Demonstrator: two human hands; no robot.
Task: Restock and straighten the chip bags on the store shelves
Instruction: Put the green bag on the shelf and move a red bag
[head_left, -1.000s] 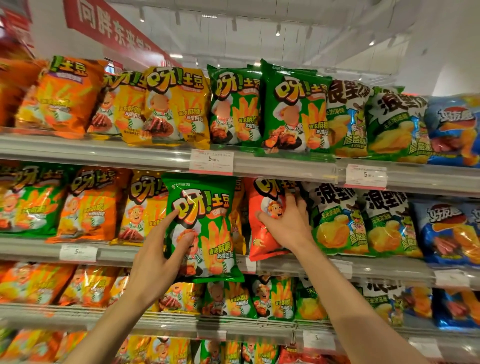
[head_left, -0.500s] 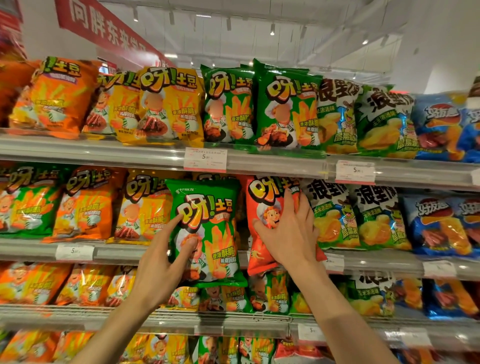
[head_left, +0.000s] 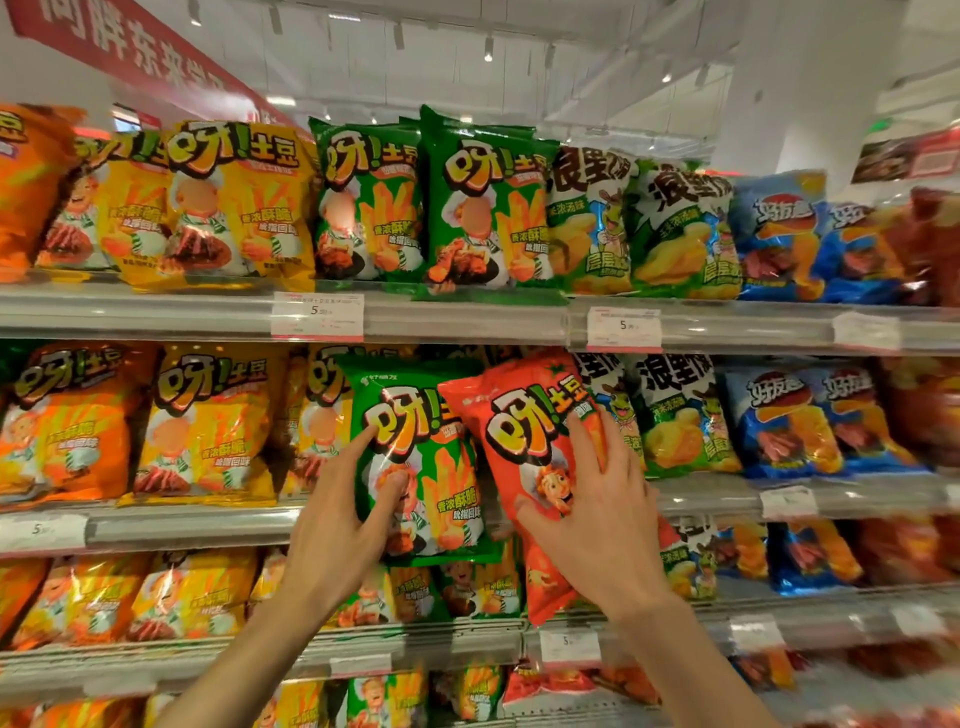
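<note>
On the middle shelf (head_left: 197, 525), the person's left hand (head_left: 337, 525) grips a green chip bag (head_left: 421, 457) by its left edge. At its three o'clock the right hand (head_left: 592, 514) clasps a tilted red chip bag (head_left: 524, 447) that overhangs the shelf edge. Neither bag looks seated yet, while the top-shelf rows at twelve o'clock already stand fairly straight.
</note>
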